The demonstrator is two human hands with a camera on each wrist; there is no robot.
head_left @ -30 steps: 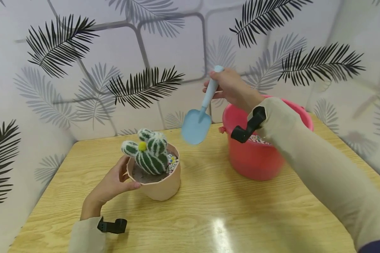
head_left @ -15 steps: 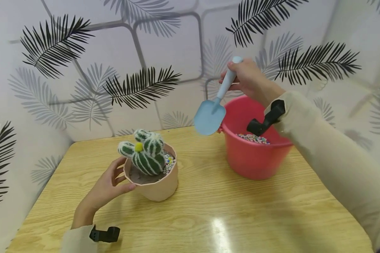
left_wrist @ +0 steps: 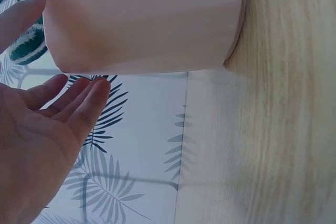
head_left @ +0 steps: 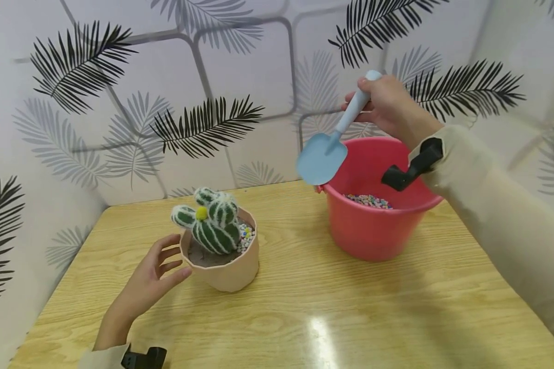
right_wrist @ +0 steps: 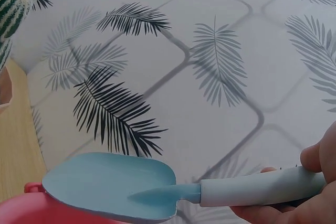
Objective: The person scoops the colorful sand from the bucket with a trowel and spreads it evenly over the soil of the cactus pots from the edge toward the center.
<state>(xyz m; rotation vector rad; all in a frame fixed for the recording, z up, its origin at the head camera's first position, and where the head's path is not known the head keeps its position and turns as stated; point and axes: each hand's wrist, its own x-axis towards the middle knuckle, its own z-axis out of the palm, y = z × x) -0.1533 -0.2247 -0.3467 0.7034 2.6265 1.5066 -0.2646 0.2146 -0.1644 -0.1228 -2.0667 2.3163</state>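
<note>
My right hand (head_left: pixel 388 105) grips the pale handle of a light blue toy shovel (head_left: pixel 322 158), its blade tilted down over the left rim of a red bucket (head_left: pixel 369 233). In the right wrist view the shovel's blade (right_wrist: pixel 110 182) carries nothing. Small multicoloured beads (head_left: pixel 369 201) lie at the bottom of the bucket. At the left stands a cream plant pot (head_left: pixel 233 274) with a knitted green-and-white cactus (head_left: pixel 217 228), grey soil and small pale beads on its right side. My left hand (head_left: pixel 150 279) is spread beside the pot's left side, fingers relaxed and holding nothing.
Pot and bucket stand apart on a light wooden table (head_left: pixel 286 318). Behind the table's far edge rises a white wall (head_left: pixel 244 72) with a leaf pattern. A black camera mount (head_left: pixel 415 166) is strapped to my right wrist.
My right hand has carried the shovel right and upward, from between pot and bucket to the bucket's left rim. My left hand has drawn back from the pot's rim.
</note>
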